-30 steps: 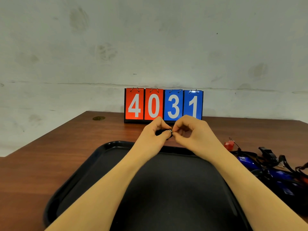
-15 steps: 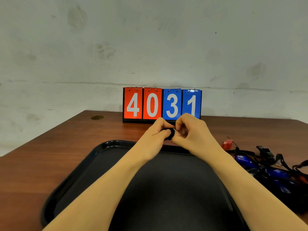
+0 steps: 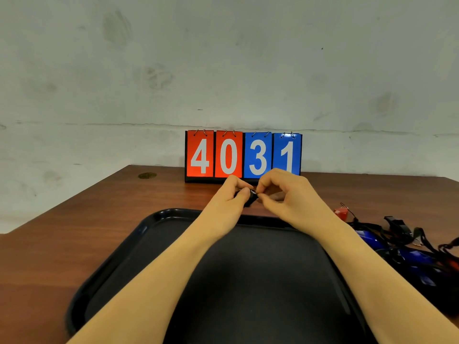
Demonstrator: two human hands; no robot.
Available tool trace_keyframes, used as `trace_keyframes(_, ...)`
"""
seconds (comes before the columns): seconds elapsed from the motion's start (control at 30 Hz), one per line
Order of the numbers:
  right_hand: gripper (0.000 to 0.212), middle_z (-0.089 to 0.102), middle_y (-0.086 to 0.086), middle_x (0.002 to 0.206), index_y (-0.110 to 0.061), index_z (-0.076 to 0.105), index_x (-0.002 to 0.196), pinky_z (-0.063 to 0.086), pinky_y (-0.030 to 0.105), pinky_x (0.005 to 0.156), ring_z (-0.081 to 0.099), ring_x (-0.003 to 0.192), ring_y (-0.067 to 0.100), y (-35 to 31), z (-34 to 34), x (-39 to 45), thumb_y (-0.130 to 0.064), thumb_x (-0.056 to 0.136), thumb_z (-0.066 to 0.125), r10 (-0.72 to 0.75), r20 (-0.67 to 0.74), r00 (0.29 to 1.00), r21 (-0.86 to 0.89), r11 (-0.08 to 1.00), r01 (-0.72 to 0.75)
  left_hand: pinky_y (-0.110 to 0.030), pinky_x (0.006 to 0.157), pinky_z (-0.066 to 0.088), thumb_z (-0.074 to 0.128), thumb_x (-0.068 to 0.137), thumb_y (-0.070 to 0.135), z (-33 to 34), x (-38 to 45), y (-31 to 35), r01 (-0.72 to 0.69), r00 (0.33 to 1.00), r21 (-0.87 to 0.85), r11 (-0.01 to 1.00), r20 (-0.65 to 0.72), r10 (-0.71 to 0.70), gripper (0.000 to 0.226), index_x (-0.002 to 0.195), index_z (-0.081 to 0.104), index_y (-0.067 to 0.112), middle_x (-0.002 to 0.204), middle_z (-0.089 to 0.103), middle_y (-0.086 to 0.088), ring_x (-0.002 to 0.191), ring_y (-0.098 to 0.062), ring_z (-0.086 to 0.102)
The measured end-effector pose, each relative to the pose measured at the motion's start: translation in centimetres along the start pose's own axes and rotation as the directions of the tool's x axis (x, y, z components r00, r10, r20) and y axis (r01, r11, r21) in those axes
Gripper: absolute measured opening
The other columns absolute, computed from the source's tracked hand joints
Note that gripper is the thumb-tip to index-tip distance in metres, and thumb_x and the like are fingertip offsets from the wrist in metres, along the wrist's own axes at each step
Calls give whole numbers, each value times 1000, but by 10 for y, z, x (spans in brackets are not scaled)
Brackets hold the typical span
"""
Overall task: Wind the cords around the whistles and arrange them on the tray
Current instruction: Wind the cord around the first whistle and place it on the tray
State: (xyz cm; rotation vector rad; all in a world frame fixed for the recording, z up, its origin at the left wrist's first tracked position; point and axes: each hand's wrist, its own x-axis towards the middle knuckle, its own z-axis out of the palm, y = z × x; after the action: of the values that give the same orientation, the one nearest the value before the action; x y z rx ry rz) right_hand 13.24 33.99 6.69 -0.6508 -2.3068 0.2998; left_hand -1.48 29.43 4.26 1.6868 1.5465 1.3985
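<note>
- Hands meet above the far edge of the flat black plastic tray (image 3: pixel 159 227), both forearms reaching over the tray.
- The left hand (image 3: pixel 229 197) has its fingers curled and pinches a small black whistle (image 3: pixel 249 201) between thumb and forefinger; most of the whistle is hidden inside the grip.
- The right hand (image 3: pixel 285 194) also has curled fingers, and its thumb and forefinger pinch at a small metal ring (image 3: pixel 253 191) on the whistle, just where the 2 hands touch.
- If a cord is already around this whistle, I cannot tell, because the fingers cover it.
- The tray lies on the brown wooden table (image 3: pixel 62 232), near the person, and no whistle shows on the bare part of it.
- To the right of the tray, on the table, lies a tangled heap of blue and black whistles with black cords (image 3: pixel 407 247).
- A small red whistle (image 3: pixel 341 213) lies at the far left end of this heap, with a thin cord on it.
- Behind the hands, at the far edge of the table, stands a flip scoreboard (image 3: pixel 243 155) with 2 red cards and 2 blue cards, showing 4, 0, 3, 1.
- A small round brass-coloured disc (image 3: pixel 147 175) sits in the table top at the far left.
- A grey stained wall (image 3: pixel 223 70) is behind the table.
</note>
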Motion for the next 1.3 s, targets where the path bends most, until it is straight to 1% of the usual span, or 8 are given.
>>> trace_keyframes(0.27, 17, 45, -15, 79, -19, 49, 82, 44, 9, 69, 49, 71, 5, -1, 8, 2, -7, 83, 61, 19, 31, 999, -86, 996, -16, -25, 86, 49, 40, 97, 22, 0, -2, -1, -7, 1000, 20, 1000, 24, 7, 13, 104, 49, 16, 101, 59, 4, 99, -10, 58)
trace_keyframes(0.47, 24, 41, -13, 72, -19, 43, 76, 40, 9, 62, 41, 62, 5, 3, 13, 4, -6, 78, 63, 1, -57, 998, -138, 990, -9, -32, 92, 49, 39, 98, 19, 4, -2, 2, -10, 999, -42, 999, 53, 12, 13, 104, 49, 14, 104, 60, -2, 100, -13, 59)
trace_keyframes(0.67, 14, 57, -8, 85, -20, 55, 85, 52, 19, 76, 59, 80, 10, 7, 9, 2, -9, 84, 63, -19, -21, 1000, 2, 1000, 19, -13, 75, 41, 37, 98, 23, -3, -3, -2, 26, 1000, 44, 999, -18, -25, 14, 108, 44, 16, 106, 56, 1, 99, -9, 55)
trace_keyframes(0.83, 18, 57, -12, 89, -25, 56, 95, 49, 15, 79, 58, 87, 6, 9, 10, 2, -12, 85, 63, 4, 15, 1000, 40, 999, -4, -19, 76, 42, 39, 98, 20, -2, 0, -6, 92, 995, -9, 996, -38, -93, 8, 105, 40, 17, 109, 56, -4, 103, -14, 55)
trace_keyframes(0.93, 23, 53, -18, 92, -20, 66, 106, 44, 9, 84, 56, 91, 3, 10, 12, 2, -11, 86, 62, -42, -6, 999, 22, 999, 42, -21, 76, 44, 40, 97, 17, -3, 2, -5, 129, 990, -98, 987, -39, -134, 7, 104, 39, 17, 105, 54, -3, 102, -18, 57)
trace_keyframes(1.03, 19, 52, -19, 90, -15, 71, 100, 42, 7, 82, 55, 89, 1, 11, 13, 2, -10, 84, 64, -53, -35, 998, 18, 998, 54, -24, 78, 46, 42, 96, 15, -4, 3, -6, 160, 985, -139, 977, -47, -168, 7, 101, 38, 18, 107, 54, -8, 100, -21, 58)
trace_keyframes(1.17, 10, 51, -16, 90, -13, 71, 91, 42, 6, 77, 53, 84, 0, 10, 14, 3, -11, 82, 67, -47, -42, 998, 51, 997, 49, -18, 66, 43, 42, 96, 14, -6, 1, -5, 167, 984, -160, 973, -33, -174, 9, 103, 38, 17, 104, 55, -7, 88, -14, 61)
trace_keyframes(1.3, 4, 48, -17, 91, -15, 66, 87, 46, 14, 77, 53, 86, 4, 9, 14, 3, -13, 84, 65, -42, 7, 999, 38, 998, 41, -15, 65, 41, 40, 96, 13, -8, 0, -4, 149, 988, -134, 980, -15, -152, 9, 104, 41, 17, 104, 56, -6, 88, -11, 61)
